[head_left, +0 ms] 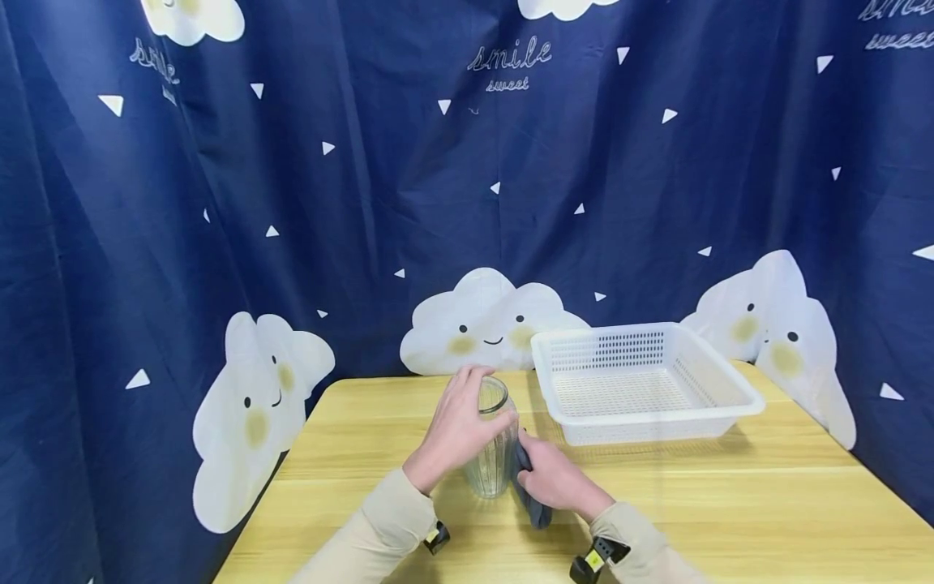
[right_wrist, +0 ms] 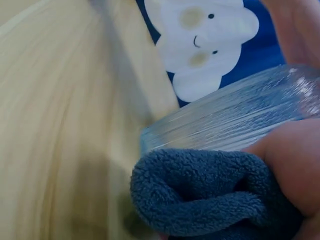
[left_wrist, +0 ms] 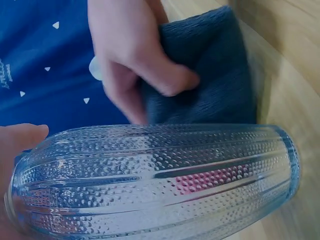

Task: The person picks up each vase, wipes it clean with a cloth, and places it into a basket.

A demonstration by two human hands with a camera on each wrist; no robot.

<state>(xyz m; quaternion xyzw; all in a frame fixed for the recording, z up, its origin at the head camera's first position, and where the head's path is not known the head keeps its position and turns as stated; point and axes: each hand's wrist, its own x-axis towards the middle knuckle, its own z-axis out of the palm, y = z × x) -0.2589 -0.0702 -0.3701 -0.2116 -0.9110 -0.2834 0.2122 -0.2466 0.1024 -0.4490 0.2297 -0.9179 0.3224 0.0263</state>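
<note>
Vase (left_wrist: 150, 185) is clear glass, ribbed and dimpled.

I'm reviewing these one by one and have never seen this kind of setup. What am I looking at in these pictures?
No machine here: the left grip and right grip are a person's bare hands. The wide picture comes from a camera on the head, looking forward and down; the two close-ups come from cameras on the left and right wrists. On the table sits a white basket. The left grip holds a glass vase near its rim; the right grip holds a folded cloth beside it.
</note>
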